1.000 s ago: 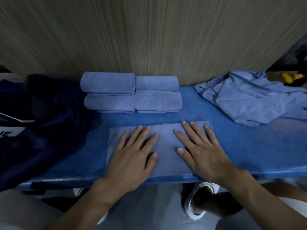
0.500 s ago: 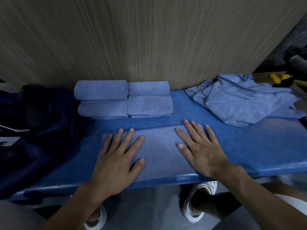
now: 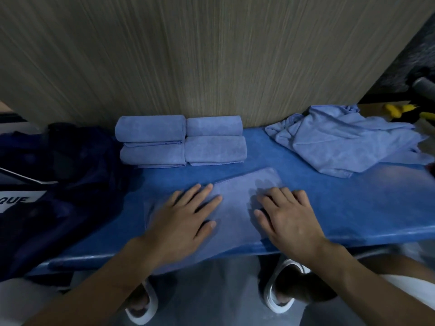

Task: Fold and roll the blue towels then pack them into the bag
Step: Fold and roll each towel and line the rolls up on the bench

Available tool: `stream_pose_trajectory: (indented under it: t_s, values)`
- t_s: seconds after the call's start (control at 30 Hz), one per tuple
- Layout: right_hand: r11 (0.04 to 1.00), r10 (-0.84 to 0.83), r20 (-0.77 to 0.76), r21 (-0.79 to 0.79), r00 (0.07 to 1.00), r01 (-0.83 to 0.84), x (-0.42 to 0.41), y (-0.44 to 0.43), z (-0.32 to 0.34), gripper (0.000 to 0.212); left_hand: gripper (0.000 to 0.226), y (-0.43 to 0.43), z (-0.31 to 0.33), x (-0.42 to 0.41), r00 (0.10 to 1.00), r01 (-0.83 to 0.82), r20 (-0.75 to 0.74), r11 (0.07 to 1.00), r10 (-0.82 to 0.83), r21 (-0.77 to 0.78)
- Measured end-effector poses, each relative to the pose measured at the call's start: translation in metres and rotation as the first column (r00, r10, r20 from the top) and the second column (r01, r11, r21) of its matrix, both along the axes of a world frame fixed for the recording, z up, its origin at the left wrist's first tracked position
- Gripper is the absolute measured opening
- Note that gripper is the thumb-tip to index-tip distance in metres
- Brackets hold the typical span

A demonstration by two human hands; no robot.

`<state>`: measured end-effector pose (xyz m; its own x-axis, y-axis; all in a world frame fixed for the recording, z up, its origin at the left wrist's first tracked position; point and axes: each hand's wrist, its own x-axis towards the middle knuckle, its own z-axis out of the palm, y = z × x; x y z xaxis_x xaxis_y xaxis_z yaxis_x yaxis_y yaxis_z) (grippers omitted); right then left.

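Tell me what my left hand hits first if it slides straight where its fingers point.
Beyond the flat towel, the left hand probably meets the near-right rolled towel, though it might slip just beside it.

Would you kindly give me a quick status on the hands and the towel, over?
Left hand flat on folded towel. Right hand on it too, fingers bent. Nothing in the way.

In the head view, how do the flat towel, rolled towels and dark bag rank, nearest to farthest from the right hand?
1. flat towel, directly under the right hand.
2. rolled towels, behind it, to the left.
3. dark bag, far left.
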<state>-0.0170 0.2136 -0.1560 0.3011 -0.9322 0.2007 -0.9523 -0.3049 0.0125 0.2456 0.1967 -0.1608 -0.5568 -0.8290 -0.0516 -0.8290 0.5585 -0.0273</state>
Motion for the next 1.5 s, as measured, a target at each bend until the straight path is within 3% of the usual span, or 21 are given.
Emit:
stream_pose_trajectory:
  t_s: [0.13, 0.23, 0.37, 0.57, 0.67, 0.8, 0.97, 1.1, 1.2, 1.3, 1.5]
  values:
    - [0.989, 0.143, 0.067, 0.027, 0.987, -0.145, 0.006, -0.006, -0.004, 0.044, 0.048, 0.022, 0.018, 0.001, 0.999, -0.023, 0.036, 0.995, 0.027, -0.102]
    - [0.988, 0.156, 0.061, 0.001, 0.986, -0.157, 0.012, -0.005, -0.004, 0.041, 0.035, 0.015, 0.021, -0.009, 0.996, 0.046, -0.073, 0.989, -0.057, -0.142]
    - [0.999, 0.021, 0.004, -0.045, 1.0, -0.021, 0.009, 0.0, -0.001, 0.037, 0.059, -0.009, 0.007, -0.025, 0.987, 0.123, -0.095, 0.992, -0.127, -0.039]
    - [0.998, 0.069, 0.013, -0.002, 0.998, -0.069, 0.011, 0.001, -0.001, 0.04, 0.064, 0.011, 0.005, -0.021, 0.998, 0.063, 0.011, 0.998, -0.063, 0.01]
    - [0.991, 0.129, 0.064, 0.023, 0.99, -0.13, 0.017, -0.001, 0.0, 0.039, 0.063, 0.025, 0.01, -0.018, 0.999, 0.025, 0.032, 1.0, -0.024, -0.008]
    - [0.974, 0.205, 0.133, 0.068, 0.97, -0.216, 0.027, -0.011, -0.004, 0.041, 0.046, 0.025, 0.02, -0.011, 0.998, 0.02, 0.059, 0.99, -0.012, -0.141]
    - [0.955, 0.214, 0.273, 0.143, 0.938, -0.26, 0.041, -0.026, -0.012, 0.045, 0.037, 0.005, 0.021, 0.006, 0.995, -0.082, -0.074, 0.99, 0.073, -0.115]
    - [0.994, 0.042, 0.367, 0.076, 0.929, -0.075, 0.042, -0.04, -0.009, 0.044, 0.039, -0.012, 0.012, 0.021, 0.892, -0.374, -0.26, 0.927, 0.371, 0.04]
    - [0.986, -0.131, 0.459, 0.148, 0.879, 0.07, 0.042, -0.052, -0.01, 0.033, 0.053, -0.017, 0.007, 0.025, 0.763, -0.524, -0.328, 0.83, 0.558, 0.193]
    - [0.967, -0.2, 0.487, 0.236, 0.85, 0.092, 0.046, -0.062, -0.007, 0.034, 0.049, -0.025, 0.006, 0.024, 0.661, -0.56, -0.404, 0.774, 0.632, 0.296]
    - [0.91, -0.278, 0.468, 0.408, 0.839, 0.074, 0.046, -0.071, 0.002, 0.023, 0.018, -0.034, 0.017, 0.021, 0.52, -0.514, -0.539, 0.747, 0.663, 0.423]
